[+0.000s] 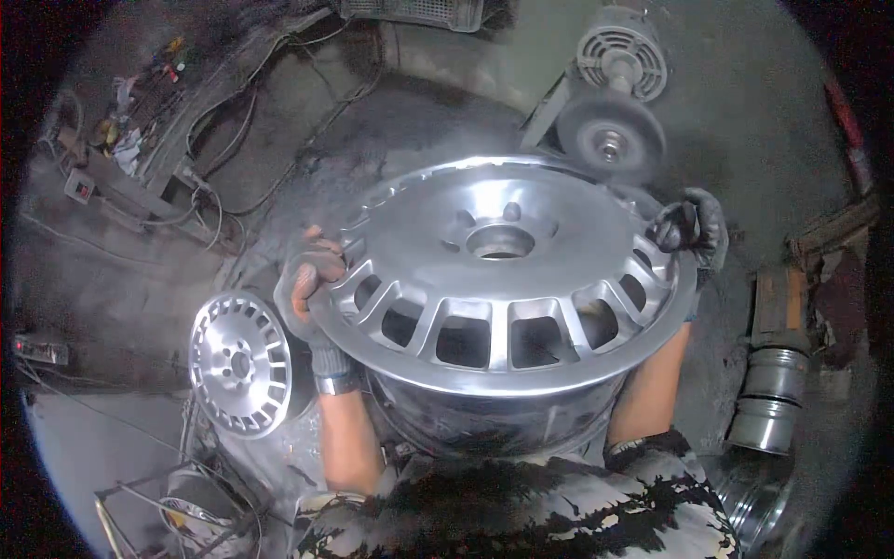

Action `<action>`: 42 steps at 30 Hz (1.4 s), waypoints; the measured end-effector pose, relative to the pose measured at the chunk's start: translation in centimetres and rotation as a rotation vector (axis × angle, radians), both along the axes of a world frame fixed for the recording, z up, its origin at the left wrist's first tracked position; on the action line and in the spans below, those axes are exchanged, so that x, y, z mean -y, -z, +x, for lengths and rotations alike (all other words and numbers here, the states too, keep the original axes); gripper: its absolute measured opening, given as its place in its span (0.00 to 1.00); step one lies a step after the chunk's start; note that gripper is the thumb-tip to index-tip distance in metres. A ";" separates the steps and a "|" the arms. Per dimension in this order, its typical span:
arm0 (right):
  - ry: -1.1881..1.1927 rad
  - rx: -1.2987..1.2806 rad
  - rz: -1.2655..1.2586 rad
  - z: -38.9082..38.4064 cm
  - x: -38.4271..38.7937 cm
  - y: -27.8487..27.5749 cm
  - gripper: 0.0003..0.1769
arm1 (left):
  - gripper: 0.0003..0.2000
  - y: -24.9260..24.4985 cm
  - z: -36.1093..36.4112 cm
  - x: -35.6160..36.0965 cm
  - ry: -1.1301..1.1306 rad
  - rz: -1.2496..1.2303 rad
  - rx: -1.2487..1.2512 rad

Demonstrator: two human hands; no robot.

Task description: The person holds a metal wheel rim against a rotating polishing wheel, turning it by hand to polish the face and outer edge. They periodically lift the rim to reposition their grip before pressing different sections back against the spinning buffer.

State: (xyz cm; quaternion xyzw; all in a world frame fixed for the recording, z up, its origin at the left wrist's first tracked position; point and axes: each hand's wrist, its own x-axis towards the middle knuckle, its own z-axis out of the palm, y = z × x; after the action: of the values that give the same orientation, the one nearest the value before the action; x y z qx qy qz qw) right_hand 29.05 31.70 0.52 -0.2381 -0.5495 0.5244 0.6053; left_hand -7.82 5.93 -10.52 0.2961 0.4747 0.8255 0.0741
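Observation:
A large silver alloy wheel rim [400, 242] fills the middle of the view, held face-up close to my body. Its polished face has a round centre bore, bolt holes and a ring of slots near the lip. My left hand [313, 275], in a worn grey glove with orange-tinted fingers, is closed around the rim's left edge. On the opposite edge my right hand [694, 231], in a dark grey glove, grips with curled fingers. Just beyond the rim's far edge is a round buffing wheel [610, 140], blurred as if spinning; any contact between them is hard to make out.
An electric motor [619, 61] carries the buffing wheel. A second slotted wheel rim [240, 363] leans at left. Metal barrels [768, 401] lie at right, and another rim [759, 498] is below them. Cables [219, 140] and clutter run along the left. A dark crate [414, 9] stands at the top.

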 end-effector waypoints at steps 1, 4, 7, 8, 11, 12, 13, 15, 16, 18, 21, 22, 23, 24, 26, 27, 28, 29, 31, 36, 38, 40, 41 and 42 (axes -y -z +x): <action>-0.015 0.005 -0.016 -0.1 -0.1 -0.2 0.11 | 0.17 -0.2 -0.1 0.1 -0.016 0.013 -0.063; 0.043 0.040 0.017 -0.4 -0.4 -0.2 0.10 | 0.17 -0.4 0.3 0.2 -0.046 0.017 -0.118; 0.085 0.132 0.163 -0.2 -1.6 0.9 0.13 | 0.17 -0.3 0.6 -0.1 -0.050 -0.017 0.022; 0.045 0.182 0.240 0.4 -3.0 1.5 0.14 | 0.18 -0.2 0.5 -0.3 -0.050 -0.024 0.022; -0.011 0.115 0.177 0.7 -5.7 3.3 0.19 | 0.18 0.1 0.5 -0.7 -0.059 -0.013 0.011; 0.014 0.132 0.200 0.5 -6.6 3.8 0.21 | 0.18 0.1 0.5 -0.8 -0.065 -0.005 0.004; 0.039 0.149 0.223 0.0 -7.1 4.0 0.24 | 0.18 0.3 0.3 -0.8 -0.061 -0.010 -0.023; -0.205 0.069 0.152 0.6 -7.2 3.5 0.23 | 0.18 0.6 0.0 -1.0 -0.052 -0.032 -0.048; -0.326 0.029 0.099 0.7 -7.8 4.0 0.23 | 0.18 0.7 0.0 -1.2 -0.046 -0.047 -0.046; -0.239 -0.012 0.077 2.9 -10.1 6.0 0.21 | 0.18 0.2 0.1 -1.1 -0.027 -0.051 -0.020; -0.022 0.166 0.113 1.9 -5.6 3.1 0.16 | 0.19 2.3 -1.4 -1.6 0.002 -0.019 -0.089; 0.069 0.267 0.135 1.6 -3.5 1.8 0.15 | 0.19 2.1 -1.5 -1.7 0.020 0.001 -0.115; 0.091 0.282 0.137 2.3 -3.1 1.7 0.15 | 0.19 1.7 -1.5 -2.1 0.038 0.015 -0.135; 0.112 0.297 0.139 2.9 -2.7 1.5 0.15 | 0.19 1.4 -1.6 -2.2 0.058 0.033 -0.159; 0.033 0.161 0.092 3.3 -0.3 0.4 0.13 | 0.19 2.5 -2.5 -3.0 0.136 0.134 -0.157; 0.202 0.421 0.356 3.9 -0.2 0.6 0.14 | 0.18 3.1 -2.9 -3.3 0.180 0.183 -0.151; 0.437 0.642 0.608 3.8 0.5 0.3 0.14 | 0.17 3.1 -2.9 -3.7 0.177 0.204 -0.183; 0.483 0.652 0.670 3.6 1.2 0.0 0.15 | 0.15 3.1 -2.9 -4.1 0.172 0.223 -0.213; 0.350 0.482 0.420 3.0 2.3 -0.7 0.14 | 0.14 2.2 -2.4 -4.9 0.099 0.200 -0.247; 0.430 0.591 0.538 1.9 1.6 -0.8 0.13 | 0.20 1.9 -1.8 -2.0 0.083 -0.046 -0.015; 0.464 0.609 0.626 0.8 0.7 -0.7 0.14 | 0.20 2.0 -1.7 -1.3 0.058 -0.040 -0.057; 0.442 0.547 0.616 -0.2 0.3 -0.5 0.16 | 0.20 1.5 -1.0 -0.6 0.037 0.021 -0.174; 0.417 0.505 0.571 -0.5 0.0 -0.4 0.17 | 0.20 0.4 -0.4 -0.1 0.014 -0.024 -0.134; 0.363 0.448 0.444 0.1 -0.6 0.0 0.17 | 0.21 -0.6 0.2 0.3 -0.007 -0.069 -0.094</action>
State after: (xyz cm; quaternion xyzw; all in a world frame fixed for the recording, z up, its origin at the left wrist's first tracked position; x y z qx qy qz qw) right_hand 29.12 32.30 0.51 -0.3035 -0.7177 0.2115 0.5900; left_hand -7.63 5.59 -9.94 0.3303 0.5067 0.7941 0.0589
